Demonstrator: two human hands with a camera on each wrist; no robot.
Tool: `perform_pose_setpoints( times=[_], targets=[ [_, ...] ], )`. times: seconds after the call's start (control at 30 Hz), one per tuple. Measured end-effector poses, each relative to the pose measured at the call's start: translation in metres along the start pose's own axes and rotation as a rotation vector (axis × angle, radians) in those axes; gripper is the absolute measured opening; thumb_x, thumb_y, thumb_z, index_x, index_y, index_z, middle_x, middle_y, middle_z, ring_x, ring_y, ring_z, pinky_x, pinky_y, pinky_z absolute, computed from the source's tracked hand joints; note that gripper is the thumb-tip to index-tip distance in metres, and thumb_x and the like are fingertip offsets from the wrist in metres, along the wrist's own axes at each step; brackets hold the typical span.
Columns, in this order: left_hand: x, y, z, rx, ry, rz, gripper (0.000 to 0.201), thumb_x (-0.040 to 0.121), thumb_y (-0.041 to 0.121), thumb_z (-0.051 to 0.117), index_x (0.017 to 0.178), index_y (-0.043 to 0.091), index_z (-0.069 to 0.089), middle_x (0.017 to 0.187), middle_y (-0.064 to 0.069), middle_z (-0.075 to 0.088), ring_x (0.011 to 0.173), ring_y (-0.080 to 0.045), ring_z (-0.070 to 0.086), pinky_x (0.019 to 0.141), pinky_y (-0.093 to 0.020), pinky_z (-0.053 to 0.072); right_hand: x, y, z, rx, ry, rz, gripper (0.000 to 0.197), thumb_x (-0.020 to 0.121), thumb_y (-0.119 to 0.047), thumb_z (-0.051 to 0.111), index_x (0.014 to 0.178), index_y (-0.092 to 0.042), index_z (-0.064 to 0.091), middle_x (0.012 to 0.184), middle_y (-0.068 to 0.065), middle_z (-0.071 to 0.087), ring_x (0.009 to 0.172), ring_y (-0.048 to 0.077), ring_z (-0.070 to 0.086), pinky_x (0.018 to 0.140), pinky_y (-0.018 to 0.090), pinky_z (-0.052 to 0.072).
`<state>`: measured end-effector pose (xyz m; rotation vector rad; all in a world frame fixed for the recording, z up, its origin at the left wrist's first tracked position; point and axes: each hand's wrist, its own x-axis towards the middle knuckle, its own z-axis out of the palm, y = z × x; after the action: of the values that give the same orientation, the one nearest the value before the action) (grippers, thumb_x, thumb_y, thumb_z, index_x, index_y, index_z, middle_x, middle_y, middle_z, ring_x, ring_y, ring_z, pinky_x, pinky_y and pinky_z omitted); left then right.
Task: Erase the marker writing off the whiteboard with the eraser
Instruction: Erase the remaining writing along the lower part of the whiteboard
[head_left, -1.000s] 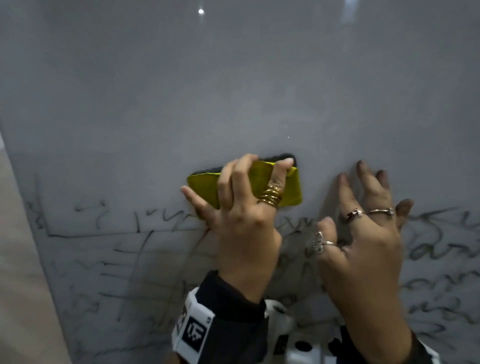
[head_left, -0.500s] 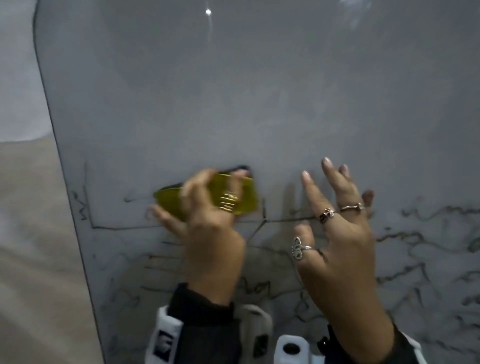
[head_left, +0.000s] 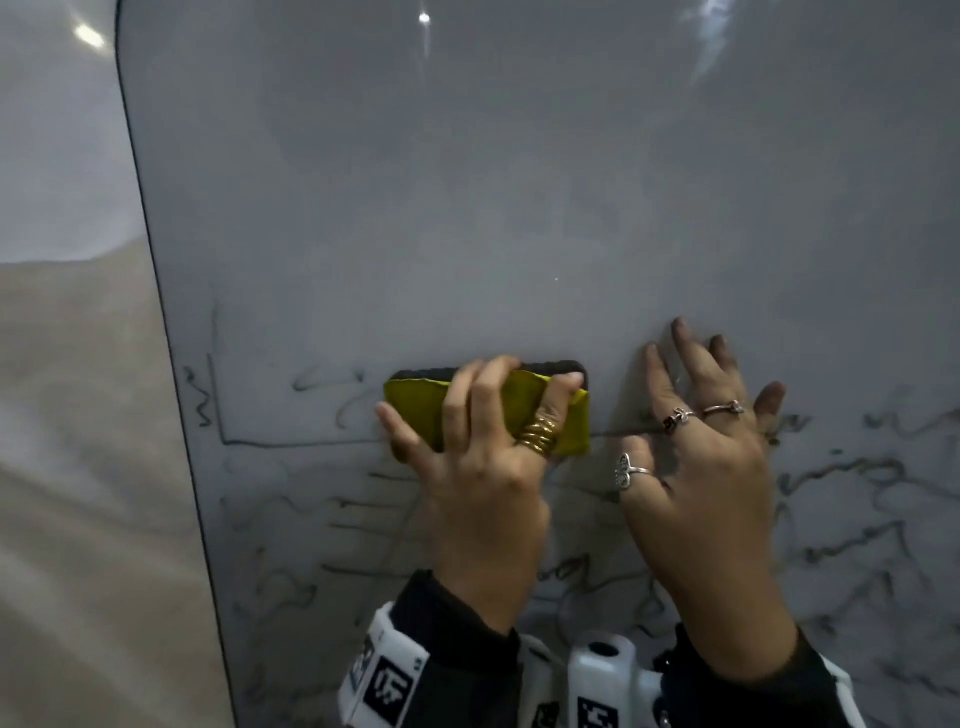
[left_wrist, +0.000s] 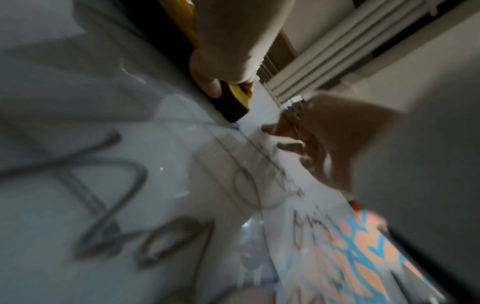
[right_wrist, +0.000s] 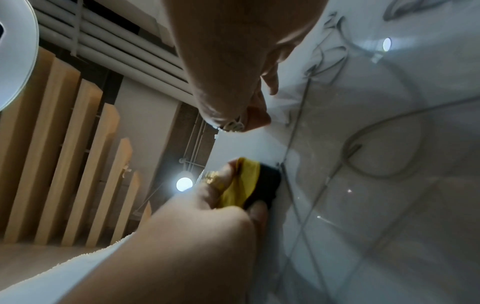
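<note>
My left hand (head_left: 483, 415) grips a yellow eraser (head_left: 415, 410) with a black felt pad and presses it flat against the whiteboard (head_left: 493, 208). The eraser (left_wrist: 237, 98) also shows in the left wrist view, and the same eraser (right_wrist: 249, 183) in the right wrist view. My right hand (head_left: 711, 415) lies flat on the board just right of the eraser, fingers spread and straight. The board's upper part is wiped grey. Black marker writing (head_left: 857, 467) covers the lower part, on both sides of my hands and below them.
The whiteboard's dark left edge (head_left: 156, 312) curves down the left of the head view, with a beige wall (head_left: 67, 441) beyond it. Ceiling pipes (right_wrist: 116, 41) and wooden slats (right_wrist: 64, 154) show in the right wrist view.
The eraser swept left along the top line of writing, then came back toward the right hand. The right hand stayed flat on the board.
</note>
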<state>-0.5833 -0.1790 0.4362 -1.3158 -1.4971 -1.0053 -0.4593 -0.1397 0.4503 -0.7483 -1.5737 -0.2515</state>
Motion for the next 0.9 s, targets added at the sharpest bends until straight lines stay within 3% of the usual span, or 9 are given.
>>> perform_pose_setpoints(
  times=[0.07, 0.17, 0.3, 0.4, 0.53, 0.63, 0.73, 0.83, 0.9],
  targets=[
    [0.001, -0.004, -0.001, -0.017, -0.026, 0.031, 0.064, 0.076, 0.012, 0.043, 0.130, 0.045, 0.048, 0.130, -0.007, 0.052, 0.128, -0.025, 0.041, 0.101, -0.074, 0.000, 0.000, -0.003, 0.000, -0.005, 0.006, 0.019, 0.064, 0.070, -0.025, 0.040, 0.127, -0.004, 0.059, 0.144, 0.008, 0.043, 0.137, 0.029, 0.032, 0.117, 0.026, -0.007],
    [0.003, -0.035, -0.006, 0.032, -0.019, 0.008, 0.076, 0.067, 0.002, 0.050, 0.128, 0.047, 0.046, 0.133, -0.004, 0.047, 0.129, -0.024, 0.039, 0.100, -0.074, -0.004, -0.001, -0.007, 0.002, -0.027, 0.008, 0.044, 0.065, 0.070, -0.027, 0.040, 0.128, -0.003, 0.058, 0.145, 0.009, 0.043, 0.138, 0.031, 0.031, 0.116, 0.025, -0.009],
    [0.001, -0.095, -0.018, 0.073, 0.075, -0.237, 0.080, 0.056, -0.014, 0.057, 0.117, 0.036, 0.046, 0.132, -0.010, 0.049, 0.125, -0.028, 0.038, 0.094, -0.081, 0.001, -0.001, -0.009, 0.007, -0.033, -0.009, 0.068, 0.066, 0.071, -0.028, 0.039, 0.130, -0.003, 0.056, 0.148, 0.008, 0.039, 0.140, 0.029, 0.028, 0.115, 0.022, -0.011],
    [0.002, -0.098, -0.022, 0.085, 0.117, -0.392, 0.081, 0.052, -0.014, 0.061, 0.116, 0.031, 0.044, 0.130, -0.014, 0.049, 0.124, -0.034, 0.039, 0.093, -0.082, 0.002, -0.002, -0.017, 0.009, 0.021, 0.046, 0.113, 0.067, 0.073, -0.029, 0.039, 0.133, -0.003, 0.052, 0.151, 0.007, 0.032, 0.141, 0.027, 0.025, 0.116, 0.024, -0.007],
    [-0.005, -0.057, -0.010, 0.090, 0.149, -0.193, 0.059, 0.069, 0.005, 0.047, 0.122, 0.030, 0.046, 0.126, -0.014, 0.048, 0.121, -0.032, 0.038, 0.096, -0.077, 0.005, -0.007, -0.047, 0.019, 0.144, 0.058, 0.019, 0.066, 0.073, -0.025, 0.040, 0.134, -0.005, 0.051, 0.151, 0.008, 0.031, 0.141, 0.024, 0.023, 0.118, 0.039, 0.007],
    [-0.007, -0.061, -0.012, 0.073, 0.108, -0.085, 0.042, 0.064, -0.001, 0.054, 0.099, 0.017, 0.065, 0.124, -0.017, 0.056, 0.120, -0.032, 0.039, 0.092, -0.080, 0.006, -0.009, -0.063, 0.036, 0.134, -0.036, -0.003, 0.062, 0.072, -0.026, 0.037, 0.127, -0.007, 0.060, 0.149, 0.011, 0.035, 0.139, 0.027, 0.026, 0.116, 0.028, -0.001],
    [-0.008, -0.112, -0.030, 0.117, 0.041, -0.266, 0.051, 0.054, -0.004, 0.055, 0.098, 0.020, 0.061, 0.126, -0.015, 0.053, 0.119, -0.031, 0.043, 0.092, -0.081, 0.004, -0.011, -0.060, 0.044, 0.102, -0.087, 0.016, 0.061, 0.073, -0.028, 0.035, 0.125, -0.010, 0.062, 0.150, 0.011, 0.034, 0.140, 0.029, 0.025, 0.115, 0.026, -0.006],
    [-0.007, -0.161, -0.049, 0.112, 0.033, -0.533, 0.054, 0.060, -0.006, 0.066, 0.110, 0.015, 0.066, 0.131, -0.013, 0.048, 0.124, -0.035, 0.041, 0.095, -0.082, 0.002, -0.011, -0.057, 0.045, 0.061, -0.095, 0.006, 0.061, 0.073, -0.030, 0.037, 0.126, -0.011, 0.061, 0.151, 0.011, 0.033, 0.140, 0.031, 0.026, 0.115, 0.026, -0.008],
    [-0.007, -0.169, -0.051, 0.120, 0.025, -0.570, 0.061, 0.059, -0.004, 0.073, 0.117, 0.016, 0.065, 0.129, -0.014, 0.048, 0.122, -0.038, 0.042, 0.097, -0.080, 0.004, -0.012, -0.061, 0.049, 0.038, -0.098, 0.015, 0.062, 0.074, -0.031, 0.038, 0.128, -0.009, 0.059, 0.152, 0.013, 0.031, 0.141, 0.032, 0.023, 0.115, 0.027, -0.008]
  ],
)
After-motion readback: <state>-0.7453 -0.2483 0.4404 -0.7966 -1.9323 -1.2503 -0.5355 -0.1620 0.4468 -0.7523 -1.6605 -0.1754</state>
